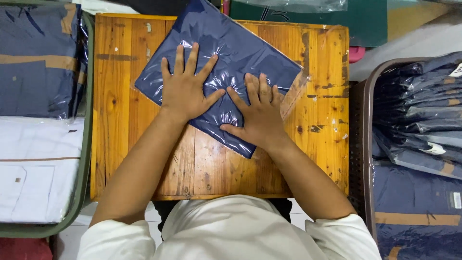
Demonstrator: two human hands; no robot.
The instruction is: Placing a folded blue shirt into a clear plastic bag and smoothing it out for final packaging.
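Right now both hands press flat, fingers spread, on the bagged navy garment [226, 62]; left hand [185, 89] sits farther up than right hand [260, 115], its length running diagonally beyond the fingertips.

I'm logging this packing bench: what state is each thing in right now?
Left hand: flat, fingers spread, pressing the bag.
Right hand: flat on the bag.
Navy garment bag: lying askew on the wooden table.
Brown basket: filled with bagged navy garments.

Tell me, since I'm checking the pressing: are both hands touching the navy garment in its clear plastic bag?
Touching. The head view shows the left hand and right hand flat on the bagged navy garment.
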